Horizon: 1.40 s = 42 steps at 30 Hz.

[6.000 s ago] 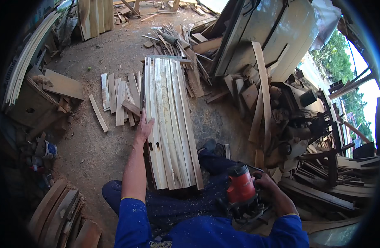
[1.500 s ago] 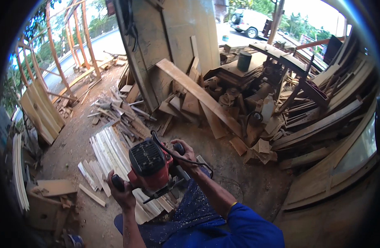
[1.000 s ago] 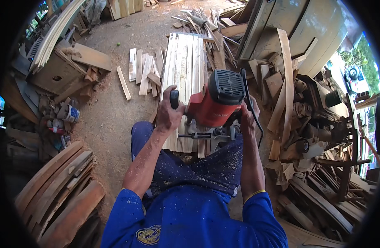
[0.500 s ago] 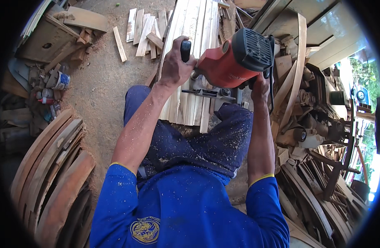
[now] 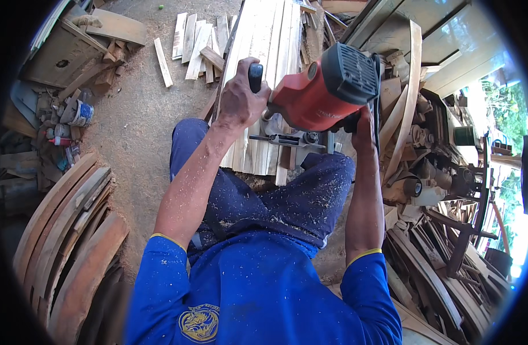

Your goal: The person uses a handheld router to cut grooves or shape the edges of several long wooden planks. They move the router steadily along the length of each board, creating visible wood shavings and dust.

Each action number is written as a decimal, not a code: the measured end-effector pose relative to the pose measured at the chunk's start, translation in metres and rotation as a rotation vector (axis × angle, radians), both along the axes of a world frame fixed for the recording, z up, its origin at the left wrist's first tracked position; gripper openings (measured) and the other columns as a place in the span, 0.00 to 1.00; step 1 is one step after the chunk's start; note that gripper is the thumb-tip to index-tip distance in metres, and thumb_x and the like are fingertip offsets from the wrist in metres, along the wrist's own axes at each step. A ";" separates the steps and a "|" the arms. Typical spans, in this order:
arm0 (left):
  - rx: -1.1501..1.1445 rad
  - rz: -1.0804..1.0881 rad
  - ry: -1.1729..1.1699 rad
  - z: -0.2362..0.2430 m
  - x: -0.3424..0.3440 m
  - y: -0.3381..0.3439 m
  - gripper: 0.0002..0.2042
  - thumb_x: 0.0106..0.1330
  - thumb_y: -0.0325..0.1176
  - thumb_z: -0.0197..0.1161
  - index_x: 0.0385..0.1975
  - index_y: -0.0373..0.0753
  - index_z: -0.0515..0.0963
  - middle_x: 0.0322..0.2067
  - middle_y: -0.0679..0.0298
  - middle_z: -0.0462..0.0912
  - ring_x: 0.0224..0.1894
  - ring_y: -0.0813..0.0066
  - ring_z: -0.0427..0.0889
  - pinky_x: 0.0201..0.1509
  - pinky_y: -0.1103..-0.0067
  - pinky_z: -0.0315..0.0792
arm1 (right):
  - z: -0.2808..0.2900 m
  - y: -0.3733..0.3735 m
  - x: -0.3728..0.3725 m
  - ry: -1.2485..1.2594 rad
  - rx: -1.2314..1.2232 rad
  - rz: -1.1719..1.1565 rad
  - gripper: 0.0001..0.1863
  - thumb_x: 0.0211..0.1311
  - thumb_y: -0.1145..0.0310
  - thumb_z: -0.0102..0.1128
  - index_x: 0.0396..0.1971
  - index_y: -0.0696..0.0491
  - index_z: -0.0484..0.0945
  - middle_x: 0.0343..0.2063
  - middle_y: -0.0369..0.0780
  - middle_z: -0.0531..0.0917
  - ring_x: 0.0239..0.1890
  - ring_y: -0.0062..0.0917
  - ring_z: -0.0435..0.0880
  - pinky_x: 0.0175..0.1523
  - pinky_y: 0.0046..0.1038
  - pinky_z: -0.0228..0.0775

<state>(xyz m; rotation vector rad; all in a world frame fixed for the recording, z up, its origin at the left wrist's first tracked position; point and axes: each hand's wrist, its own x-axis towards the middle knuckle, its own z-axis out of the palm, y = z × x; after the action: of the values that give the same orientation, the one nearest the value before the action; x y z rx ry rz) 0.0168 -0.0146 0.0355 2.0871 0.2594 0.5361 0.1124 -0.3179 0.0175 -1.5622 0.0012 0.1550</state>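
A person in a blue shirt and dust-flecked dark trousers bends over a red power tool (image 5: 324, 92) set down on a row of pale wooden slats (image 5: 264, 63) lying side by side on the dirt floor (image 5: 132, 121). The left hand (image 5: 238, 100) is clenched around the tool's black front knob, and the right hand (image 5: 364, 123) is wrapped around the handle on the tool's far side, largely hidden behind the red housing; a two-handed grip of this kind appears meant to keep the machine level and pressed flat onto the wood. The tool sits at the near end of the slats, just ahead of the person's knees, its metal base resting on the boards. The slats lie tight against one another, seemingly so they form one flat surface. Short offcuts (image 5: 192, 40) lie beside the row at its left edge. Curved wooden pieces (image 5: 68, 230) are stacked at the floor's lower left, and a tangle of timber and machinery (image 5: 436, 190) crowds the right side.
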 end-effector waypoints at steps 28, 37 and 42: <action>0.019 -0.029 -0.047 -0.008 -0.021 0.002 0.22 0.60 0.31 0.63 0.53 0.44 0.65 0.33 0.48 0.82 0.37 0.46 0.84 0.42 0.62 0.78 | -0.011 -0.005 -0.015 -0.177 0.399 0.279 0.21 0.65 0.62 0.56 0.54 0.58 0.73 0.48 0.43 0.81 0.47 0.32 0.83 0.48 0.36 0.81; 0.012 -0.048 -0.126 -0.013 -0.027 0.001 0.24 0.60 0.32 0.64 0.54 0.43 0.63 0.30 0.49 0.82 0.33 0.47 0.84 0.38 0.63 0.78 | -0.001 0.001 -0.028 -0.242 0.410 0.294 0.26 0.58 0.63 0.62 0.56 0.56 0.71 0.51 0.43 0.80 0.50 0.35 0.82 0.53 0.39 0.79; -0.002 -0.071 -0.102 -0.011 -0.030 0.005 0.23 0.59 0.32 0.65 0.53 0.42 0.63 0.30 0.49 0.82 0.34 0.49 0.85 0.40 0.63 0.78 | 0.014 0.016 -0.026 0.037 0.267 -0.012 0.24 0.64 0.58 0.55 0.56 0.54 0.71 0.49 0.43 0.80 0.47 0.34 0.83 0.47 0.36 0.82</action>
<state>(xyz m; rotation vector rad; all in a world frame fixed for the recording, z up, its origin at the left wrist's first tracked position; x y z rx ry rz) -0.0132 -0.0101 0.0250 2.0522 0.1261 0.5975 0.0864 -0.3019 0.0310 -1.2926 0.0180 0.1678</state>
